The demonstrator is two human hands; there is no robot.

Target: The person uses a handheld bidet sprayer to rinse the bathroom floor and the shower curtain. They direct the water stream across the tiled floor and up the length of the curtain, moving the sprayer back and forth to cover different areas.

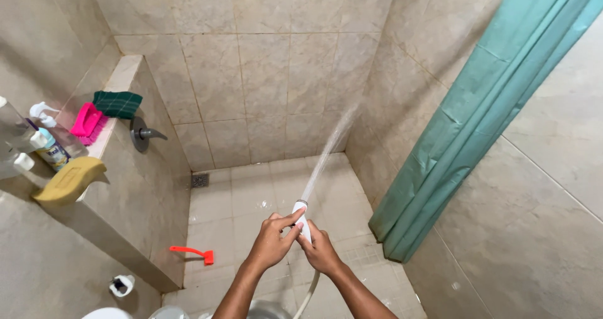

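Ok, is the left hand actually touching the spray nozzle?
Touching. The head view shows the left hand with its fingers laid against the white spray nozzle, while the right hand grips it from below.

Both hands were wrapped around a white spray nozzle (302,221), the left hand (271,240) over its top and the right hand (321,250) just beneath. Water (330,149) shot from it toward the tiled back wall (270,74). A teal shower curtain (477,105) hung to the right. A yellow sponge (68,181) and pink brush (85,121) sat on the ledge (122,74).
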